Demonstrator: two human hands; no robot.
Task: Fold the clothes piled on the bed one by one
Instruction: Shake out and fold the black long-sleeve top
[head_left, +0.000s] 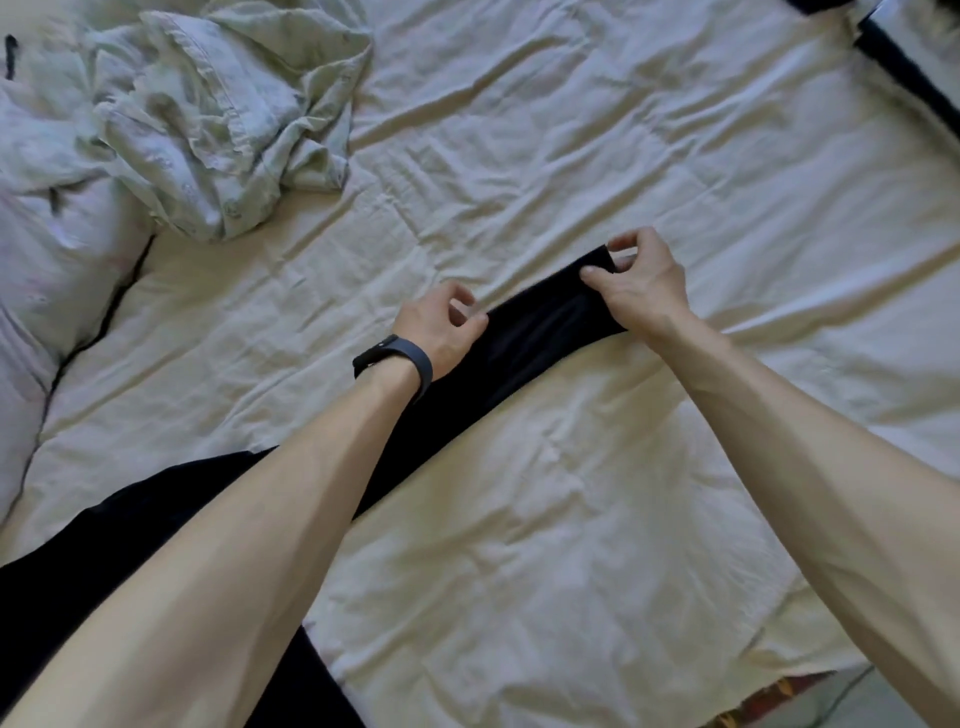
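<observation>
Across the bed, a wrinkled cream sheet covers nearly everything I see. On it, running from my near left out toward the middle, lies the black garment, its far part drawn into a long narrow strip. At the far left a crumpled pale green garment sits in a heap, touching a white duvet bunched along the left edge. My right hand grasps the far end of the black strip, thumb and curled fingers pinching its corner. My left hand pinches the strip's left edge a little nearer to me, fingers curled. A dark wristband circles my left wrist.
</observation>
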